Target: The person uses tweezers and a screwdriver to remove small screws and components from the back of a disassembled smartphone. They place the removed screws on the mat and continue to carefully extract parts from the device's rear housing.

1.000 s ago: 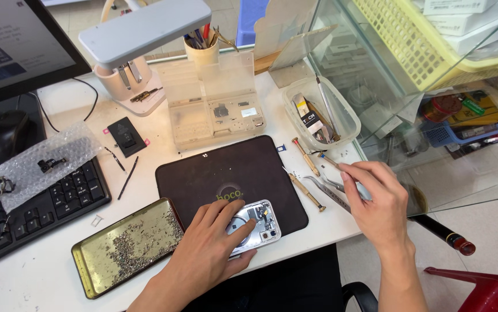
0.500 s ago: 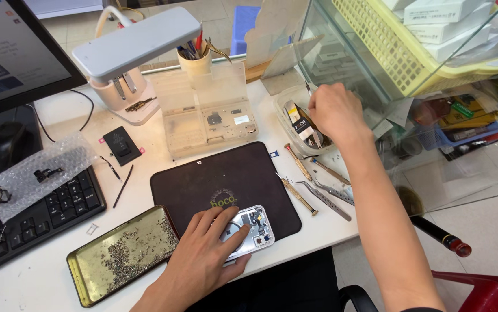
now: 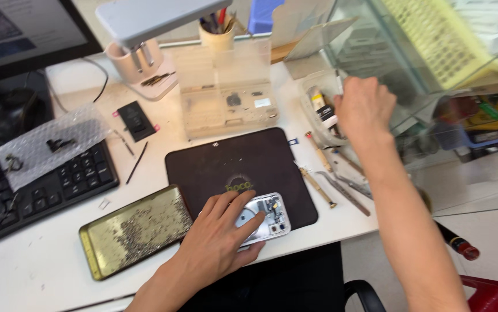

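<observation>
My left hand (image 3: 219, 234) lies flat on an opened silver phone body (image 3: 266, 216) that rests on the front edge of a dark work mat (image 3: 237, 164). My right hand (image 3: 364, 107) reaches into a small clear plastic bin (image 3: 318, 112) at the mat's right, fingers curled among the tubes and tools inside. Whether it grips one of them is hidden by the hand. Screwdrivers and tweezers (image 3: 335, 182) lie on the white table just below that bin.
A gold tray of tiny screws (image 3: 136, 231) sits left of the phone. A clear parts organiser (image 3: 226, 92), a lamp base (image 3: 139, 63), a pen cup (image 3: 217, 34), a keyboard (image 3: 41, 190) with bubble wrap, and a monitor (image 3: 23, 29) stand behind. Glass shelving (image 3: 411, 63) rises at the right.
My right hand left the tools by the mat's right edge and moved up to the clear bin, where it stays. My left hand kept holding the phone.
</observation>
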